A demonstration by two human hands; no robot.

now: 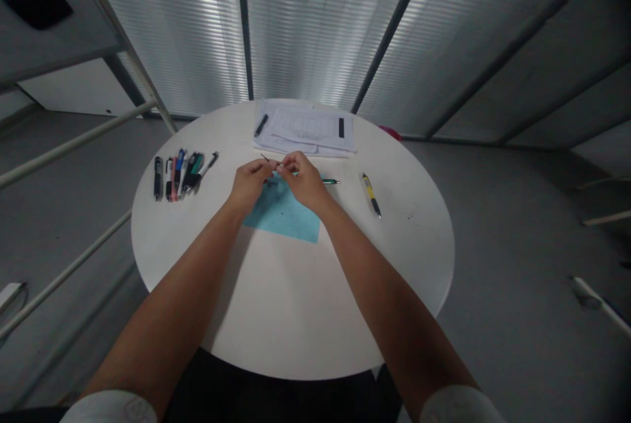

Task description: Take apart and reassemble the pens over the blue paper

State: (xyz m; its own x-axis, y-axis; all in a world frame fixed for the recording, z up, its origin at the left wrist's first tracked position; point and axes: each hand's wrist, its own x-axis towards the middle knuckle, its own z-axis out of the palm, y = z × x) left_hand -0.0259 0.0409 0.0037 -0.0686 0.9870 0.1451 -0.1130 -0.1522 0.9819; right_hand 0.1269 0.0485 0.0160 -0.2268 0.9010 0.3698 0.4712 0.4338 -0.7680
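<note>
Above a flat, matte blue sheet on the smooth, rounded white tabletop, a thin dark rod is pinched by the left hand's closed fingers; beside it, a small blurred piece is gripped between the right hand's fingertips.

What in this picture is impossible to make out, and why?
All in the head view:
Piece between left hand and right hand: too small, partly covered by them.
Green pen: partly hidden by right hand.
Papers: print too small to read.
Red thing: partly hidden behind the table.
Sleeves: cut off by the lower edge.
</note>
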